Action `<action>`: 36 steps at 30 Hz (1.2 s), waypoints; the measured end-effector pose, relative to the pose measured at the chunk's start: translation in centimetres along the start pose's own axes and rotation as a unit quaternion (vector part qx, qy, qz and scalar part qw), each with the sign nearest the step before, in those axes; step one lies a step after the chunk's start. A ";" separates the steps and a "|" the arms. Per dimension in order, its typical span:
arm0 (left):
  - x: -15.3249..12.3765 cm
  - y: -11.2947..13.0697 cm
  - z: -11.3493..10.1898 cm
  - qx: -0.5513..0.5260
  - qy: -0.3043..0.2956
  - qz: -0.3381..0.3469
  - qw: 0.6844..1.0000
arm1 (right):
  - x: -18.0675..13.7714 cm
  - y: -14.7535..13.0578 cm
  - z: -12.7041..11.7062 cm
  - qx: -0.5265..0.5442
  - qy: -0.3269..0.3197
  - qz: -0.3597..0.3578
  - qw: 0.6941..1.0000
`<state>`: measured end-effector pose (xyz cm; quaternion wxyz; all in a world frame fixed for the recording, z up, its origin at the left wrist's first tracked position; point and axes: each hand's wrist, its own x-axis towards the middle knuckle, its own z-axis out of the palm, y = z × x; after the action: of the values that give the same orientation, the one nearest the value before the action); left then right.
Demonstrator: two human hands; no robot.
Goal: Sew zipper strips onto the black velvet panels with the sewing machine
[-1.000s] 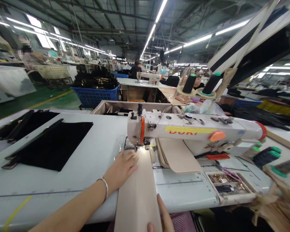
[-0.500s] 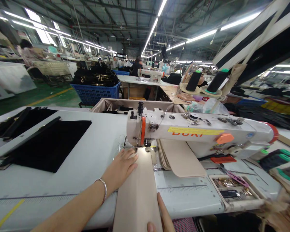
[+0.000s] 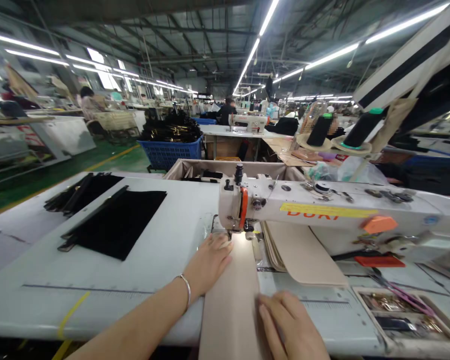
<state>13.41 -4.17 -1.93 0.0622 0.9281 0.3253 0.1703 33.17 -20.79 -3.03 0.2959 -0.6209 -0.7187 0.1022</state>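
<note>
- A beige strip (image 3: 230, 310) runs from the near side to beneath the sewing machine (image 3: 270, 200).
- The left hand (image 3: 210, 262) lies flat, unclenched, on its far left edge.
- The right hand (image 3: 288, 322) touches its right edge, nearer; blurred, so I cannot tell whether it pinches.
- Beige panels (image 3: 311, 255) lie right.

A long, smooth beige panel (image 3: 228, 305) lies flat on the pale table (image 3: 165, 255), its length pointing toward the near edge. Its far end is brightly lit; the other crosses that edge, out of view.
</note>
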 end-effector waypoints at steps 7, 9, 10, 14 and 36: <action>-5.4 -12.5 -8.8 0.125 0.008 -0.289 0.949 | 8.4 -0.5 2.3 -0.139 -0.028 -0.123 0.982; -7.6 -16.4 -11.0 0.159 -0.013 -0.361 0.919 | 8.8 0.0 2.7 -0.142 -0.024 -0.127 0.981; -8.5 -17.9 -11.6 0.169 -0.029 -0.378 0.910 | 8.9 0.2 2.7 -0.141 -0.019 -0.129 0.981; -9.3 -20.9 -11.7 0.186 -0.093 -0.384 0.900 | 8.9 0.4 2.5 -0.139 -0.012 -0.123 0.983; -11.7 -22.4 -15.1 0.086 -0.144 -0.344 0.924 | 8.7 0.1 2.4 -0.140 -0.010 -0.116 0.983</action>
<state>-13.57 6.14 3.88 0.0831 0.7755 0.6253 -0.0258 31.41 -11.95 -2.44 0.2084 -0.5677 -0.7959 -0.0280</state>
